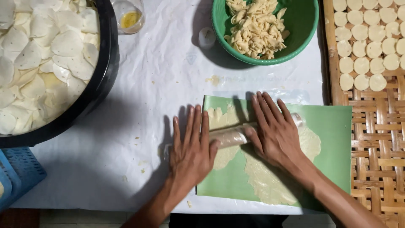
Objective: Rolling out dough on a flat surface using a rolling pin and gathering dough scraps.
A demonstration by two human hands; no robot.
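Both forearms come up from the bottom edge, and the left hand (192, 147) and right hand (274, 133) lie flat, fingers straight and together, palms pressed down on a rolling pin (230, 136); neither hand is closed around it, they bear on it from above. That pin is a pale cylinder wrapped in clear film, lying nearly level between the palms, with one end poking out beyond the right fingers. Under it, and spreading toward the person's right wrist, is a thin sheet of cream dough (270, 179), ragged at its edges and stuck flat to a smooth green mat (333, 147). By the look of it the dough is soft, tacky and quick to tear if lifted by one edge, so it would be best peeled up slowly from a margin with flat fingers; the pin looks stiff and light, and slick in its film, best driven with open palms near its two ends as now. Past the fingertips sits a green plastic bowl (303, 25) heaped with curled dough scraps. Beyond the left hand a big black basin (103, 80) holds thin, whitish, overlapping discs, next to a small glass (130, 17) with yellow liquid in it. Outside the right hand a woven bamboo tray (375, 126) carries rows of small round dough cut-outs (367, 46). White crinkled paper (147, 84) covers the table.
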